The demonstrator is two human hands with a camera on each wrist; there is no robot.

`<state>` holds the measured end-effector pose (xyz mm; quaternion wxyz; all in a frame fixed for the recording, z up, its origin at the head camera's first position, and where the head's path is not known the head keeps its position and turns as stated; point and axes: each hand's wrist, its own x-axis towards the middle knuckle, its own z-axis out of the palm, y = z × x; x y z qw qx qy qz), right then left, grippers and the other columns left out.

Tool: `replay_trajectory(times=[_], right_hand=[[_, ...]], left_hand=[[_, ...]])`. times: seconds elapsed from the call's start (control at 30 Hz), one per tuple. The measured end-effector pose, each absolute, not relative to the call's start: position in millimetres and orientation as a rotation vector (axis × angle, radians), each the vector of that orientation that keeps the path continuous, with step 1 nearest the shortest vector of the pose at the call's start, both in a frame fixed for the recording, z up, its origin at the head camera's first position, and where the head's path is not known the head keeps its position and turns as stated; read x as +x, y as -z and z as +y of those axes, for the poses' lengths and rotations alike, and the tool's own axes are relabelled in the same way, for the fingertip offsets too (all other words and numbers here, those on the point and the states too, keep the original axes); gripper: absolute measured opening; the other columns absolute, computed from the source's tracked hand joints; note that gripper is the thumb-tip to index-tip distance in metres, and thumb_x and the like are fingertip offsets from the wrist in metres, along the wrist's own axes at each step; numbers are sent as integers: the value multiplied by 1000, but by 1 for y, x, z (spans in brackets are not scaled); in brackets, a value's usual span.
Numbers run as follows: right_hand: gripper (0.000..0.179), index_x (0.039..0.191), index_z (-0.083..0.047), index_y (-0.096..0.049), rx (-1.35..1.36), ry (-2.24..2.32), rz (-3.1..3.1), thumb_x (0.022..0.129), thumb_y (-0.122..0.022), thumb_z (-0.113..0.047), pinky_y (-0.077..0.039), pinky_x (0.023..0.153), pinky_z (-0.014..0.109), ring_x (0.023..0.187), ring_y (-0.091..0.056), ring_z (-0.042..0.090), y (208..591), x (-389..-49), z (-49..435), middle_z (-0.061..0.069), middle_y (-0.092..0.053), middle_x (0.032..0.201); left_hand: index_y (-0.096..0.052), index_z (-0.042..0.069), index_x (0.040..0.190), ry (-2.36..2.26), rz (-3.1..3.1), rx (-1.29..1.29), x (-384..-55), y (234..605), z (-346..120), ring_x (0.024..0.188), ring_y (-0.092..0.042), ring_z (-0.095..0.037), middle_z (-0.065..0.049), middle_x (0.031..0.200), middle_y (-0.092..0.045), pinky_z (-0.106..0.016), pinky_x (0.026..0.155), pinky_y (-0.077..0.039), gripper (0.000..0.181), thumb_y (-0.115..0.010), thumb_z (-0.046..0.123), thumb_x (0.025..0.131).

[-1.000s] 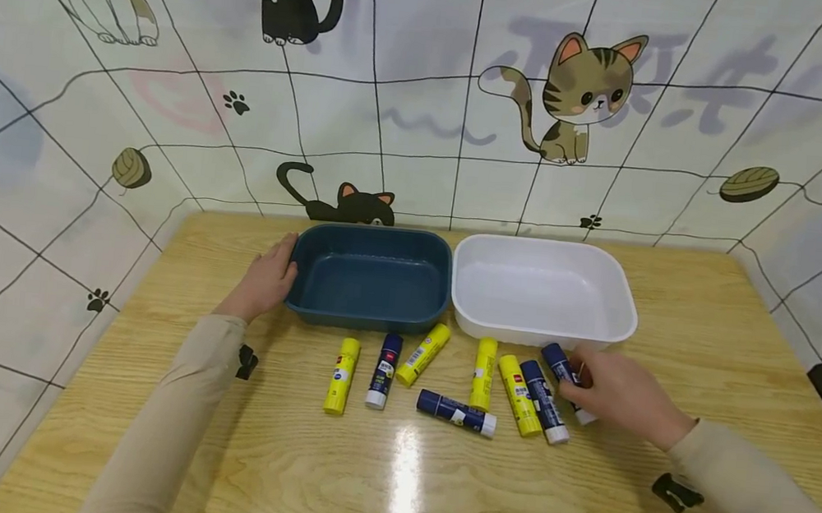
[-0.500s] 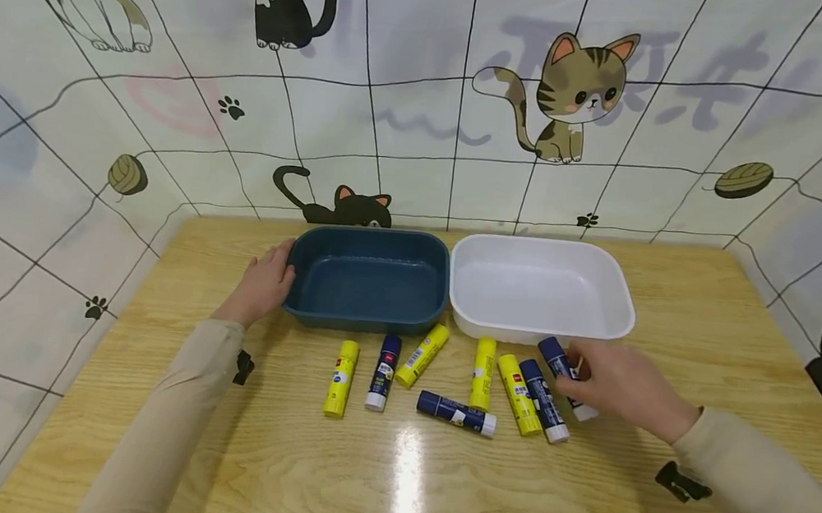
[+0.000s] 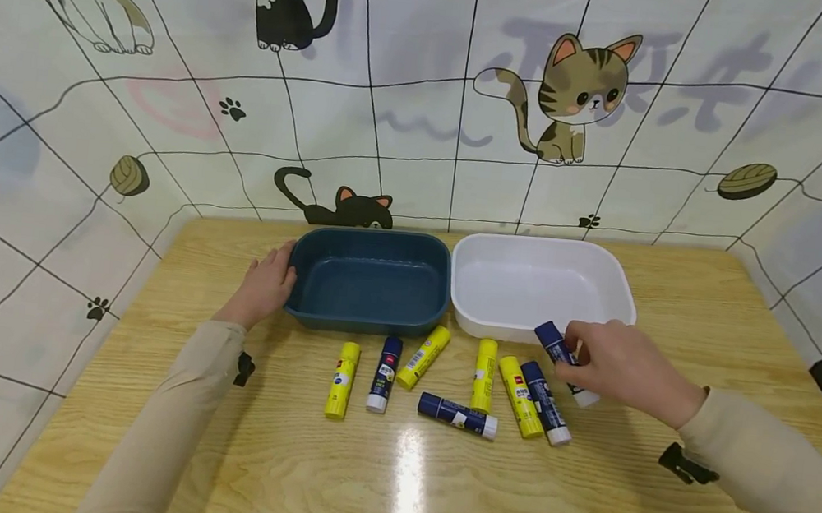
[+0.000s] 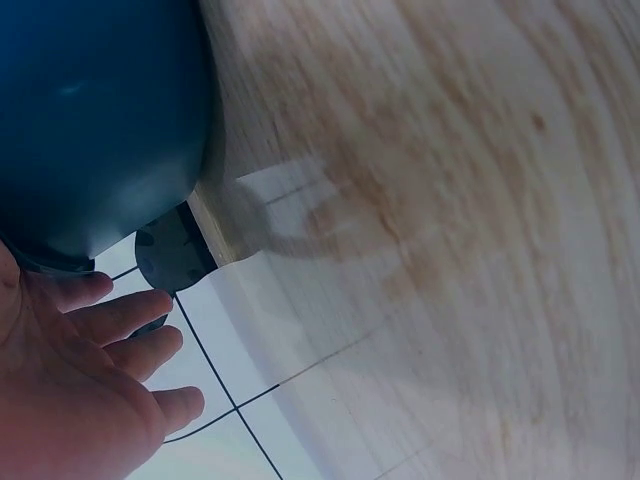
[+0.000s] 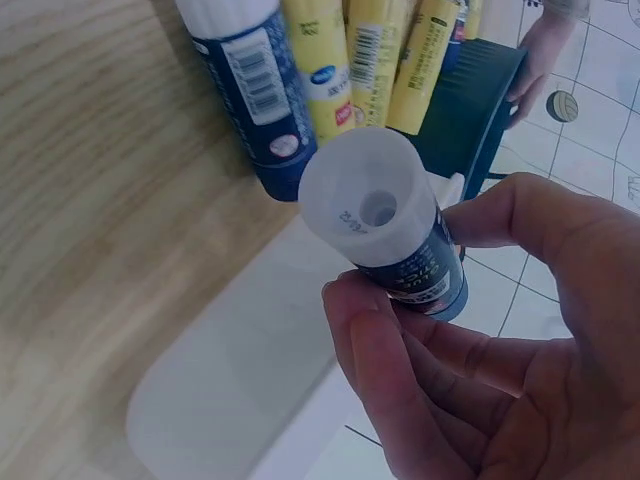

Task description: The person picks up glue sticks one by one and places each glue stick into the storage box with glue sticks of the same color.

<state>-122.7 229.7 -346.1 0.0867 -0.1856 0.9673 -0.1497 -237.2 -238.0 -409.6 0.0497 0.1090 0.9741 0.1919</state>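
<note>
My right hand [image 3: 626, 368] pinches a dark blue glue stick [image 3: 557, 342] between thumb and fingers, lifted near the front wall of the white basin [image 3: 500, 329]. Its white base [image 5: 362, 195] faces the camera in the right wrist view. At the left end of the dark teal basin [image 3: 363, 323], my left hand [image 3: 263, 285] rests against the outer wall. The left wrist view shows its fingers [image 4: 130, 315] extended and slightly spread. Another blue glue stick [image 3: 545, 403] and a yellow glue stick [image 3: 520, 397] lie side by side just left of the right hand.
More glue sticks lie before the basins: yellow ones [image 3: 342, 380], [image 3: 424, 357] and a blue one [image 3: 384, 374], with another blue stick [image 3: 457, 415] lying crosswise. The wooden table [image 3: 286, 476] meets a cat-print cloth [image 3: 423, 126] behind.
The right hand has raised the blue glue stick slightly from the table, toward the white basin. The left hand stays at the teal basin's side.
</note>
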Motion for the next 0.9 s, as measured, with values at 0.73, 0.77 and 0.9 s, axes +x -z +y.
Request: replay_trajectory(times=[0.73, 0.77, 0.9], right_hand=[[32, 81, 1, -61, -443, 307, 2971, 81, -71, -29, -36, 45, 29, 53, -47, 17, 309, -164, 237, 1, -53, 62], [32, 80, 1, -61, -442, 295, 2966, 81, -71, -30, -36, 45, 29, 54, -47, 17, 308, -167, 238, 1, -53, 62], [34, 75, -1, -57, -433, 271, 2937, 81, -71, -31, -33, 46, 28, 53, -45, 16, 306, -179, 241, 1, -51, 60]], left_hand=[[-18, -10, 148, -607, 2971, 326, -238, 410, -238, 138, -21, -47, -34, 149, -25, -65, 108, -11, 51, -31, 10, 102], [-18, -10, 148, -607, 2969, 326, -238, 410, -238, 138, -21, -47, -34, 149, -25, -65, 108, -11, 51, -31, 10, 102], [-17, -9, 148, -617, 2957, 325, -237, 410, -238, 139, -20, -47, -33, 150, -24, -66, 108, -10, 52, -31, 10, 102]])
